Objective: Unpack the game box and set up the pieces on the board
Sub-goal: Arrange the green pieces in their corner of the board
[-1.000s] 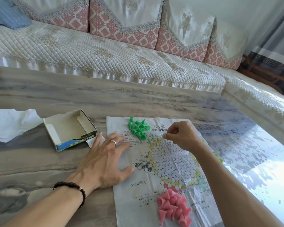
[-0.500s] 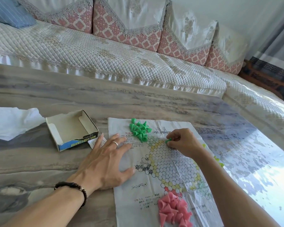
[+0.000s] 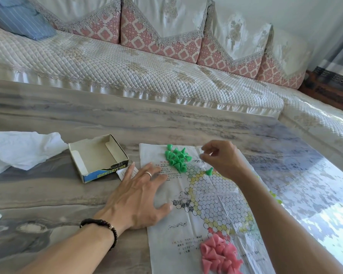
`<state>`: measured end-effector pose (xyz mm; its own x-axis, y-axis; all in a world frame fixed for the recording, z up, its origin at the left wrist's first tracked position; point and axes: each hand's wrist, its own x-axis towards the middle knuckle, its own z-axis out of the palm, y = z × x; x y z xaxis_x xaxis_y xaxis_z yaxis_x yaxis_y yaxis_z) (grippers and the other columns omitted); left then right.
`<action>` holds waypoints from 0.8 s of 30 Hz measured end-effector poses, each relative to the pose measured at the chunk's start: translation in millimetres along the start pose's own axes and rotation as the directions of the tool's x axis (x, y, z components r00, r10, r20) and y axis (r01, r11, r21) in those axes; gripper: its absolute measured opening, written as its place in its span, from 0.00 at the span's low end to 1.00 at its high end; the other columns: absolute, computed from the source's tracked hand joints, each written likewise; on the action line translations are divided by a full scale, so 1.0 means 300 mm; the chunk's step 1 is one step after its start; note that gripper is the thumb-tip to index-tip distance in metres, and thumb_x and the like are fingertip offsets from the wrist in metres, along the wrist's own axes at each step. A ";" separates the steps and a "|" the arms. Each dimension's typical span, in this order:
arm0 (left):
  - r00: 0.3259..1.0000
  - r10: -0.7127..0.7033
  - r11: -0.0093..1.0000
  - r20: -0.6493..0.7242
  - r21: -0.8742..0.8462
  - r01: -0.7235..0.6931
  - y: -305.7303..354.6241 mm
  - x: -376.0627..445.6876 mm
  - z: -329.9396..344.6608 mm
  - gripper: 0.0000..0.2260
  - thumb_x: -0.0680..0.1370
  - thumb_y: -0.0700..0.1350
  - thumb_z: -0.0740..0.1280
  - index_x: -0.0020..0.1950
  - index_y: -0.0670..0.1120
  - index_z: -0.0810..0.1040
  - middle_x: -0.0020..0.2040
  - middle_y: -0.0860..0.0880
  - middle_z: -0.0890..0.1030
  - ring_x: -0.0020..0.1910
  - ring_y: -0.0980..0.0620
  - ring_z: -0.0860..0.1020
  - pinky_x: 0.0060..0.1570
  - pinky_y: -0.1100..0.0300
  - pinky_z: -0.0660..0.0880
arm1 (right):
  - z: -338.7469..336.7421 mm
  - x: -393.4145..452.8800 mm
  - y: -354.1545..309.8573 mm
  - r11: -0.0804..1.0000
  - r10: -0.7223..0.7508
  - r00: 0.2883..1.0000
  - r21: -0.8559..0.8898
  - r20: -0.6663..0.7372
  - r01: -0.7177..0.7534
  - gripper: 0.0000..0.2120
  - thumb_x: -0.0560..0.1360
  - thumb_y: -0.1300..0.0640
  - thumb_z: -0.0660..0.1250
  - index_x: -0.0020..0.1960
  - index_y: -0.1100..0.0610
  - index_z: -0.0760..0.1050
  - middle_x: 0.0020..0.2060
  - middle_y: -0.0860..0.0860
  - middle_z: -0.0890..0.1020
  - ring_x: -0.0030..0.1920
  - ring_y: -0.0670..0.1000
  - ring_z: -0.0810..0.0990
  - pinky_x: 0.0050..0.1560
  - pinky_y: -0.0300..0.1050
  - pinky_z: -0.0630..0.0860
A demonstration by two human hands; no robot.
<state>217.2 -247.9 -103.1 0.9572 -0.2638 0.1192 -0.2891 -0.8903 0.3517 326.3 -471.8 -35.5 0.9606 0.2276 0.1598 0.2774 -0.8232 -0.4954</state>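
- The board (image 3: 216, 204), a creased paper sheet printed with a honeycomb of cells, lies flat on the counter (image 3: 48, 194) in the lower middle of the frame.
- One green piece (image 3: 209, 171) stands alone and upright on a cell near the board's top edge.
- The green pile (image 3: 177, 158) sits at the board's upper left corner, the pieces tumbled together.
- The pink pile (image 3: 219, 256) lies at the bottom of the board, near the lower edge of the frame.
- My right hand (image 3: 222, 158) hovers just above and right of the lone green piece, fingers loosely curled with thumb and forefinger close together; I cannot tell whether anything is between them.
- My left hand (image 3: 139, 196) lies flat with fingers spread, pressing the board's left edge; a ring is on one finger and a dark bead bracelet (image 3: 102, 226) on the wrist.
- The box (image 3: 98, 157) sits open to the left of the board, with a small paper slip (image 3: 125, 172) between them.
- A crumpled white sheet (image 3: 22, 151) lies at the left edge.
- A quilted sofa (image 3: 127, 68) fills the top of the frame.
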 end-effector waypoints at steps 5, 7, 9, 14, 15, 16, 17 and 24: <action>1.000 -0.005 1.000 0.002 0.011 0.005 -0.002 -0.001 0.001 0.34 0.73 0.68 0.55 0.77 0.56 0.57 0.79 0.55 0.54 0.77 0.57 0.43 0.75 0.47 0.36 | 0.077 0.087 -0.101 0.973 -0.005 0.996 -0.230 0.084 0.024 0.06 0.74 0.59 0.70 0.50 0.59 0.80 0.42 0.49 0.81 0.43 0.48 0.80 0.47 0.40 0.79; 1.000 -0.004 1.000 0.007 0.007 0.004 -0.002 -0.001 0.000 0.34 0.74 0.68 0.55 0.77 0.56 0.56 0.79 0.55 0.53 0.77 0.57 0.43 0.74 0.47 0.36 | 0.102 0.092 -0.111 0.963 0.043 0.990 -0.269 0.131 -0.006 0.04 0.72 0.64 0.70 0.42 0.56 0.77 0.36 0.47 0.79 0.39 0.48 0.78 0.37 0.35 0.74; 1.000 -0.005 1.000 0.012 0.001 0.005 -0.002 -0.001 -0.002 0.34 0.74 0.68 0.55 0.77 0.56 0.56 0.79 0.55 0.53 0.77 0.57 0.43 0.74 0.47 0.35 | 0.121 0.089 -0.107 0.956 0.068 0.988 -0.292 0.140 -0.025 0.11 0.71 0.68 0.67 0.35 0.55 0.73 0.34 0.48 0.78 0.36 0.47 0.77 0.31 0.31 0.68; 1.000 -0.002 1.000 0.013 0.006 0.002 -0.005 0.000 -0.005 0.34 0.74 0.68 0.55 0.77 0.56 0.56 0.79 0.55 0.53 0.77 0.57 0.43 0.74 0.47 0.35 | 0.099 0.074 -0.104 0.956 0.076 0.984 -0.292 0.160 -0.026 0.14 0.71 0.70 0.66 0.54 0.59 0.76 0.46 0.52 0.80 0.43 0.50 0.79 0.36 0.36 0.74; 1.000 -0.002 1.000 0.014 0.007 0.002 -0.006 -0.001 -0.004 0.34 0.74 0.68 0.55 0.77 0.56 0.56 0.79 0.55 0.53 0.77 0.57 0.43 0.74 0.47 0.35 | 0.086 0.072 -0.100 0.960 0.081 0.983 -0.278 0.162 -0.034 0.17 0.71 0.70 0.65 0.59 0.59 0.76 0.48 0.53 0.80 0.44 0.50 0.78 0.39 0.37 0.76; 1.000 -0.001 1.000 0.012 0.007 0.001 -0.005 -0.001 -0.004 0.34 0.74 0.68 0.55 0.77 0.56 0.56 0.79 0.55 0.53 0.77 0.57 0.43 0.74 0.47 0.35 | 0.069 0.069 -0.094 0.964 0.079 0.984 -0.265 0.160 -0.034 0.19 0.72 0.70 0.65 0.61 0.58 0.76 0.51 0.53 0.81 0.43 0.48 0.78 0.42 0.38 0.77; 1.000 -0.002 1.000 0.010 0.005 0.002 -0.005 -0.001 -0.003 0.34 0.74 0.68 0.55 0.77 0.56 0.56 0.79 0.55 0.53 0.77 0.56 0.44 0.74 0.47 0.35 | 0.051 0.065 -0.089 0.968 0.065 0.985 -0.249 0.157 -0.024 0.19 0.72 0.70 0.64 0.61 0.58 0.77 0.51 0.53 0.81 0.41 0.45 0.77 0.43 0.37 0.77; 1.000 -0.004 1.000 0.005 -0.002 0.004 -0.007 0.001 0.000 0.35 0.73 0.67 0.57 0.77 0.56 0.57 0.79 0.54 0.54 0.77 0.57 0.44 0.75 0.47 0.36 | -0.048 0.013 -0.042 0.998 -0.002 1.000 -0.062 -0.001 0.002 0.04 0.73 0.61 0.71 0.46 0.55 0.84 0.37 0.46 0.84 0.36 0.44 0.82 0.35 0.29 0.76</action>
<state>218.2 -246.0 -103.8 0.9584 -0.2622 0.1131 -0.2855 -0.8907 0.3539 326.3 -468.0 -16.4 0.9601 0.2284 0.1616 0.2773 -0.8534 -0.4413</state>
